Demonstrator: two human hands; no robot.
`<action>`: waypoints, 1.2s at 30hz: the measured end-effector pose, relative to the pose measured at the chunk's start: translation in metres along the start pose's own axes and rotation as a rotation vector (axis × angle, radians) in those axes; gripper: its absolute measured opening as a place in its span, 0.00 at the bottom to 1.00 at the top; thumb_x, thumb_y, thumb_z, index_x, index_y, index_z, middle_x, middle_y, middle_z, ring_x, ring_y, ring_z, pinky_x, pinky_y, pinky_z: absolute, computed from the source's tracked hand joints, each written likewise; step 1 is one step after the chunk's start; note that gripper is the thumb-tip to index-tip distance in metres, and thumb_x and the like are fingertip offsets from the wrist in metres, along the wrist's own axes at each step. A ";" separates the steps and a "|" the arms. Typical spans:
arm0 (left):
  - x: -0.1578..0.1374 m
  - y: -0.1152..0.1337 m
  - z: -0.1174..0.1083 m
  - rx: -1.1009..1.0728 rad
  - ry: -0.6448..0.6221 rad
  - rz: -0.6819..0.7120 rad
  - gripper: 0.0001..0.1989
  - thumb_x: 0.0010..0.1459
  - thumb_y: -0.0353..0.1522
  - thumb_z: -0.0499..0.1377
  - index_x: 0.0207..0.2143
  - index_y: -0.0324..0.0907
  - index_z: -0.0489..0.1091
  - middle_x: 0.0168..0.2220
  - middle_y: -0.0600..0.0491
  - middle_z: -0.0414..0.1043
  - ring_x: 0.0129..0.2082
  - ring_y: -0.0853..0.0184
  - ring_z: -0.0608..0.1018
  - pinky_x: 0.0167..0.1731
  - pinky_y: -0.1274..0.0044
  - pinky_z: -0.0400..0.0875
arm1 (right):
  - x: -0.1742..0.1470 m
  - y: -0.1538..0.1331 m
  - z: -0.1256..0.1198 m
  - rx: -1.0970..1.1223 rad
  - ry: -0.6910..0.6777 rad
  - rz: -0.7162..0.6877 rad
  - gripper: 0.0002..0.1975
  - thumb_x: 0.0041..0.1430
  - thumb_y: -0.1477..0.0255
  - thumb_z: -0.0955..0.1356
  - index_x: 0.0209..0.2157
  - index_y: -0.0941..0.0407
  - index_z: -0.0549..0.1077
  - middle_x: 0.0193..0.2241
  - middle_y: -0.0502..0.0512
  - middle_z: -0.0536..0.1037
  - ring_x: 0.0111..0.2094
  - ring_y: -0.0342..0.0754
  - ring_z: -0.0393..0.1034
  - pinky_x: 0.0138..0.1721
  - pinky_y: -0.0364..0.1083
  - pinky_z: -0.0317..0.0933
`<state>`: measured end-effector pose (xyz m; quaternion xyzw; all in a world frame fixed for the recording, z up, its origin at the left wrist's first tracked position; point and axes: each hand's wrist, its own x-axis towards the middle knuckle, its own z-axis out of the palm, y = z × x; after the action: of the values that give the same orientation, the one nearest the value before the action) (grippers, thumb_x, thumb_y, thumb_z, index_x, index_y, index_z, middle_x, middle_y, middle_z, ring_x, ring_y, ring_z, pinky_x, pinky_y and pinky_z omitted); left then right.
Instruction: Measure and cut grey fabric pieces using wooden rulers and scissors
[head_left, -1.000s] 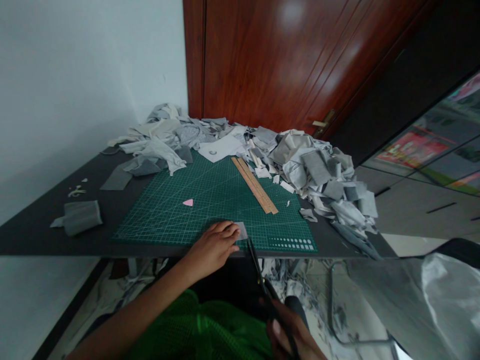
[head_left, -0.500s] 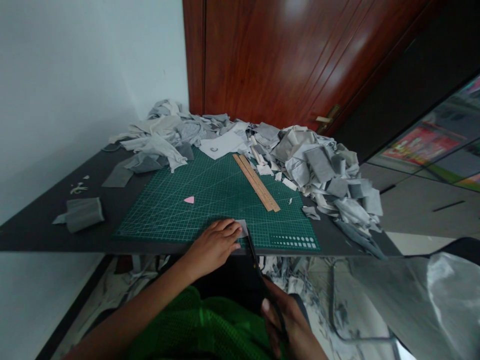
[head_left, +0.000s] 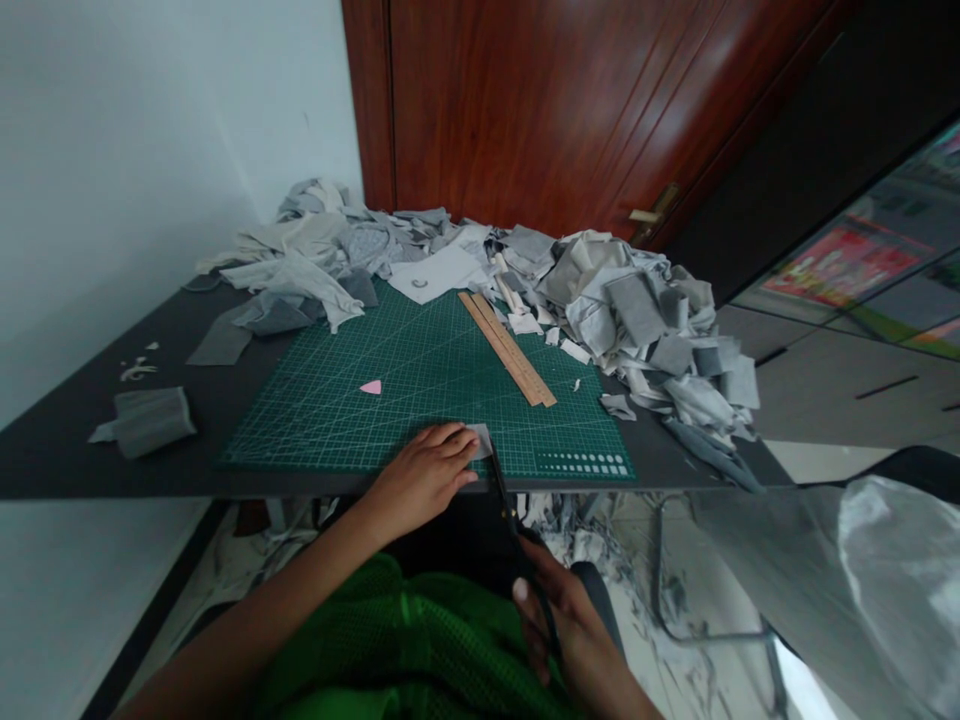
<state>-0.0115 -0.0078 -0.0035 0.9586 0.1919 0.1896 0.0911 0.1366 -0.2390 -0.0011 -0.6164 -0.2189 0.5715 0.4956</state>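
Note:
My left hand [head_left: 426, 476] lies flat on a small grey fabric piece [head_left: 481, 440] at the near edge of the green cutting mat [head_left: 390, 390]. My right hand [head_left: 566, 635] grips black scissors [head_left: 508, 505] below the table edge. Their blades point up at the right side of the fabric piece. A wooden ruler [head_left: 508, 347] lies slanted on the mat, and a small pink triangle [head_left: 370, 387] sits near the mat's middle.
Heaps of grey and white fabric scraps [head_left: 637, 330] cover the back and right of the dark table [head_left: 82, 440]. A folded grey piece [head_left: 150, 420] lies at the left. A wooden door [head_left: 555, 110] stands behind. More scraps litter the floor.
The scissors and my right hand have moved up towards the fabric piece. My left hand has stayed on the piece. The view has shifted slightly.

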 end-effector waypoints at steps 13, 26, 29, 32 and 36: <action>-0.001 0.001 -0.001 0.001 0.003 -0.004 0.20 0.70 0.35 0.57 0.61 0.38 0.67 0.61 0.45 0.71 0.65 0.54 0.67 0.63 0.61 0.64 | 0.002 -0.004 -0.001 -0.022 -0.075 0.010 0.46 0.58 0.46 0.71 0.69 0.55 0.59 0.21 0.42 0.65 0.16 0.37 0.53 0.15 0.37 0.53; -0.001 0.000 -0.002 -0.004 -0.007 -0.001 0.20 0.70 0.35 0.56 0.61 0.38 0.67 0.62 0.46 0.71 0.65 0.54 0.67 0.63 0.61 0.64 | 0.002 0.003 -0.003 -0.033 -0.038 0.020 0.51 0.55 0.44 0.72 0.70 0.59 0.57 0.16 0.38 0.59 0.15 0.38 0.52 0.13 0.37 0.51; -0.002 0.000 0.000 -0.007 0.000 0.002 0.20 0.70 0.36 0.56 0.62 0.40 0.67 0.62 0.46 0.71 0.65 0.54 0.66 0.63 0.61 0.64 | 0.003 0.005 -0.004 -0.035 -0.015 0.025 0.52 0.54 0.44 0.73 0.70 0.59 0.56 0.16 0.38 0.59 0.15 0.38 0.52 0.13 0.36 0.51; -0.002 0.000 0.000 -0.009 -0.005 0.003 0.20 0.70 0.36 0.56 0.61 0.39 0.67 0.62 0.45 0.71 0.66 0.54 0.66 0.63 0.60 0.64 | 0.003 0.007 -0.005 -0.042 -0.023 0.033 0.53 0.53 0.43 0.73 0.69 0.59 0.57 0.16 0.37 0.57 0.14 0.38 0.52 0.12 0.37 0.50; -0.001 0.000 -0.002 -0.017 -0.002 -0.002 0.19 0.70 0.35 0.55 0.61 0.41 0.67 0.61 0.46 0.71 0.65 0.55 0.67 0.63 0.61 0.64 | 0.003 0.003 -0.005 -0.061 -0.029 0.023 0.51 0.53 0.44 0.73 0.68 0.59 0.60 0.16 0.37 0.57 0.13 0.38 0.53 0.12 0.37 0.50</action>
<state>-0.0132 -0.0086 -0.0025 0.9578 0.1913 0.1902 0.0996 0.1406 -0.2393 -0.0062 -0.6253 -0.2363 0.5788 0.4670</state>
